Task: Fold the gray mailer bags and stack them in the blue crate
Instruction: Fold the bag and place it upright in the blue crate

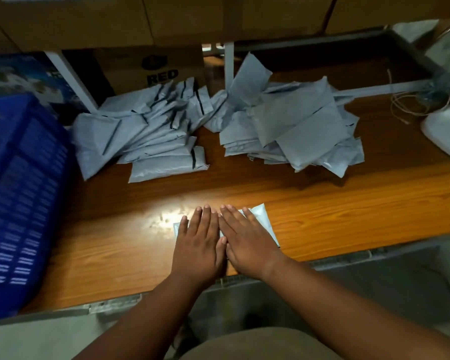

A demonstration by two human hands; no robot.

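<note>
- Wooden surface (322, 224) carries two loose heaps of gray mailer bags (151, 131), blue crate (18, 193) at left.
- Left hand (198, 245) and right hand (247, 237), fingers straight, side by side, press one mailer bag (260, 216) flat beneath them.

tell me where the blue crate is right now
In the head view the blue crate stands at the left end of the wooden table, just left of the nearer pile of gray bags.

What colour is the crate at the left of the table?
The crate is blue, with slotted walls. The head view, the only one, shows it.
</note>
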